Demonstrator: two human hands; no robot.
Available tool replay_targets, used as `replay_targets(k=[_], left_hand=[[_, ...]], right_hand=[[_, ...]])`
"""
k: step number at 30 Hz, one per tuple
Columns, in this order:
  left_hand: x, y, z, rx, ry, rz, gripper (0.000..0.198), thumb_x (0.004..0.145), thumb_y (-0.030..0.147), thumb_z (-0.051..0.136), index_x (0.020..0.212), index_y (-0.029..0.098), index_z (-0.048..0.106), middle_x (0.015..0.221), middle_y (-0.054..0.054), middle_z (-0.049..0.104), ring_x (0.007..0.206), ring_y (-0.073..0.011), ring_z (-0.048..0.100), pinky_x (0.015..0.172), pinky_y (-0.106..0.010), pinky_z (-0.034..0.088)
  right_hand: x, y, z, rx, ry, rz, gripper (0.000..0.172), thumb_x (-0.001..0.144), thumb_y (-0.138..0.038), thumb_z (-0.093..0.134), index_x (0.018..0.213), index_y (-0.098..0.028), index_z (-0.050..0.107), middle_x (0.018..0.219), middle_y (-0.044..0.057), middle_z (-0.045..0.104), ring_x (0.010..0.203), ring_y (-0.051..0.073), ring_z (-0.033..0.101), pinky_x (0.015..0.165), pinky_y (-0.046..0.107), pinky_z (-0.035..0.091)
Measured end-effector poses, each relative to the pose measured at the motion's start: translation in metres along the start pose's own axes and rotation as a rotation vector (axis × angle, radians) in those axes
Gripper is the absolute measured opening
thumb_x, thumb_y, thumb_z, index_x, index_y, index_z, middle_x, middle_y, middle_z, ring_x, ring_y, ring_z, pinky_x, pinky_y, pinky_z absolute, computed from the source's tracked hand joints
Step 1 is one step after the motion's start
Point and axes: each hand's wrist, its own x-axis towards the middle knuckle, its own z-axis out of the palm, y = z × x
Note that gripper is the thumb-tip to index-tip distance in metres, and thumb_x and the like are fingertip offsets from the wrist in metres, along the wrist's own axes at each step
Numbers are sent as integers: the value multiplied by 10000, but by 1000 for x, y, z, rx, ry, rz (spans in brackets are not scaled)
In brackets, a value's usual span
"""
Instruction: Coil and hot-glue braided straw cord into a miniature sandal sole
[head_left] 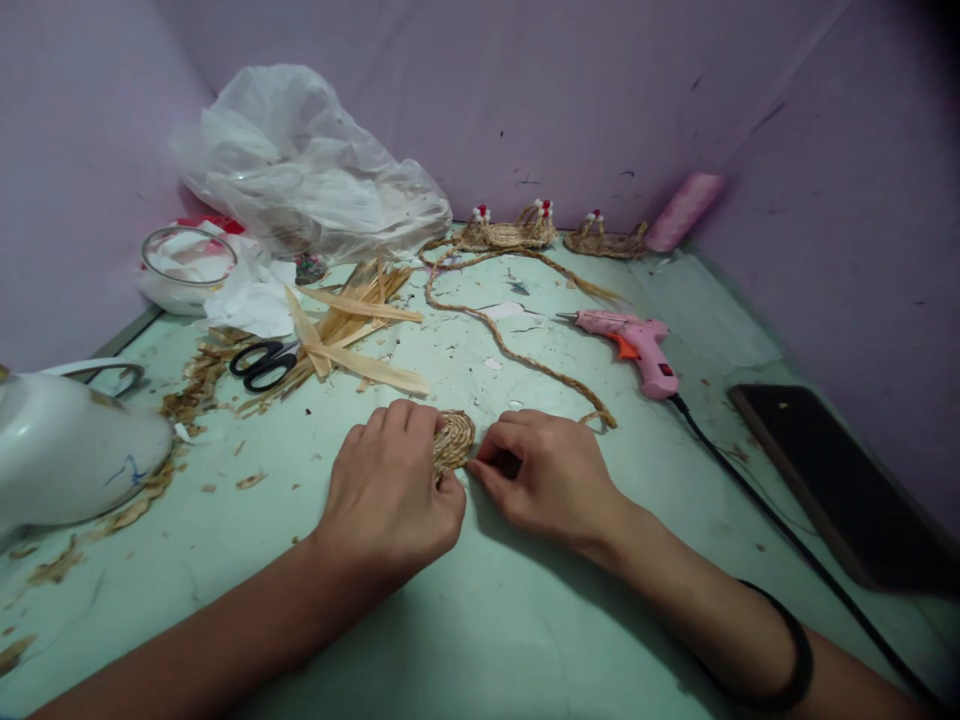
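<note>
A small coil of braided straw rope (pixel 454 438) rests on the pale green table (pixel 480 620) between my hands. My left hand (pixel 390 490) curls over its left side, fingers closed on it. My right hand (pixel 536 475) pinches the coil's right edge with thumb and fingers pressed together. The braided rope (pixel 517 355) runs from the coil away across the table toward the back.
A pink glue gun (pixel 634 345) with a black cord (pixel 787 540) lies right of the rope. Black scissors (pixel 262 363) and straw strips (pixel 352 325) lie at the left. Small woven straw sandals (pixel 510 232) stand at the back, a plastic bag (pixel 300 170) and glass bowl (pixel 187 260) at back left, a dark phone (pixel 832 480) at right.
</note>
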Motion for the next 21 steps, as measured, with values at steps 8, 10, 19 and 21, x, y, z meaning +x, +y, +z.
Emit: replay_targets(k=[8, 10, 19, 21], left_hand=[[3, 2, 5, -59, 64, -35, 253, 642, 187, 489, 894, 192, 508, 899, -72, 590, 887, -267, 550, 762, -404, 428], [3, 2, 5, -52, 66, -33, 239, 644, 175, 489, 882, 188, 513, 889, -73, 591, 888, -268, 549, 767, -407, 430], [8, -40, -32, -429, -89, 24, 412, 702, 455, 552, 1023, 198, 588, 1069, -66, 623, 912, -232, 586, 794, -364, 466], [11, -46, -32, -400, -67, -57, 318, 700, 409, 536, 904, 188, 639, 939, -58, 665, 833, -224, 598, 761, -362, 465]], right_hand=[[2, -6, 5, -2, 56, 132, 55, 650, -238, 635, 613, -200, 648, 625, -10, 659, 568, 136, 552, 497, 244, 290], [2, -6, 5, -4, 59, 139, 59, 656, -241, 634, 614, -201, 645, 625, -10, 659, 571, 140, 553, 498, 246, 286], [-3, 4, -4, -23, 143, -264, 97, 722, -191, 608, 799, -171, 664, 789, 56, 666, 732, 202, 555, 617, 316, 370], [-1, 4, -1, -19, 189, -410, 107, 754, -157, 573, 793, -162, 673, 792, 60, 678, 735, 201, 547, 678, 350, 381]])
